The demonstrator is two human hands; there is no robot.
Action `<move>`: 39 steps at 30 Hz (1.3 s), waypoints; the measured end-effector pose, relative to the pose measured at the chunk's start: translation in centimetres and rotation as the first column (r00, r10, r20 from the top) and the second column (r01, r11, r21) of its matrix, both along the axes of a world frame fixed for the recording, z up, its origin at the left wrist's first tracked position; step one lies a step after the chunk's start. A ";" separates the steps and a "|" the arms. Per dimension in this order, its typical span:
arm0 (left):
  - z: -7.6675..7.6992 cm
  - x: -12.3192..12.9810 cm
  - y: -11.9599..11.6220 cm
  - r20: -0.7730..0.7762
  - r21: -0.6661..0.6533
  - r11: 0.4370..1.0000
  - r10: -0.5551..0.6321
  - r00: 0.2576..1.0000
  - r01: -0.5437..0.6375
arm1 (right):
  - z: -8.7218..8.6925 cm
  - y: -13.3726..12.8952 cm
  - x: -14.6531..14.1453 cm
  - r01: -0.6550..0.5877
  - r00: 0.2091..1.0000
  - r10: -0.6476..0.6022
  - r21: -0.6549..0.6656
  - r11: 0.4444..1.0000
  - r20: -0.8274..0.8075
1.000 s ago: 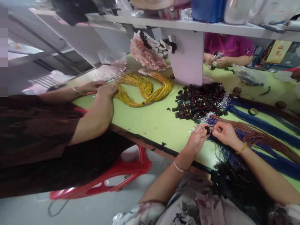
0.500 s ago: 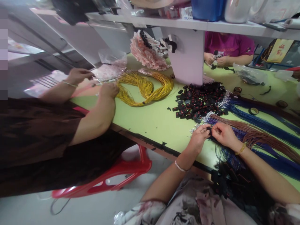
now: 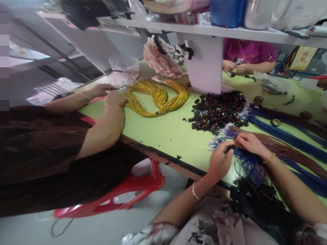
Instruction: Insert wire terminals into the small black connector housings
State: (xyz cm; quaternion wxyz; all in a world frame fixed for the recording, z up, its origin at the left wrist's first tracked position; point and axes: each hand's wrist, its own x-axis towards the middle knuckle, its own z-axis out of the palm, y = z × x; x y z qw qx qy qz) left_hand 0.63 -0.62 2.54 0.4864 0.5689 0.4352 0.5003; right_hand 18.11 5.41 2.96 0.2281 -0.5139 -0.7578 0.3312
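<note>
My left hand (image 3: 221,158) is closed on a small black part (image 3: 229,148) above the table's front edge. Just to its right, my right hand (image 3: 247,143) has its fingers pinched together over the wires; what they hold, if anything, is too small to make out. Brown wires (image 3: 281,146) and blue wires (image 3: 251,166) run beneath and beside my right hand, with silvery ends (image 3: 213,144) left of it. Behind my hands lies a heap of black connectors (image 3: 217,109). More black pieces (image 3: 260,204) are piled near my lap.
At the left, a co-worker's hands (image 3: 114,97) are beside a yellow wire bundle (image 3: 163,98). A red stool (image 3: 143,185) stands below the table (image 3: 158,136). Across it sits a person in a purple shirt (image 3: 250,51). A shelf (image 3: 194,29) crosses above; tape rolls (image 3: 276,122) lie at right.
My hands have moved apart slightly. My left hand is lower and turned, the black part still in it; my right hand has shifted right. The co-worker's hands at the left have moved a little.
</note>
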 end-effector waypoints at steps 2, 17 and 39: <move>1.0 0.7 -2.3 -0.182 0.241 0.945 -0.181 0.966 0.223 | -0.1 0.8 0.7 -0.015 0.999 0.016 -0.012 1.000 0.035; -0.9 -2.6 5.2 -0.366 0.221 0.969 -0.019 0.930 0.107 | -0.9 -2.0 -2.9 -0.055 0.872 -0.042 0.184 0.981 0.488; -0.5 -6.5 6.5 0.532 -0.440 0.879 0.088 0.842 0.186 | 1.9 -1.0 -5.3 0.019 0.978 -0.003 0.075 0.997 -0.208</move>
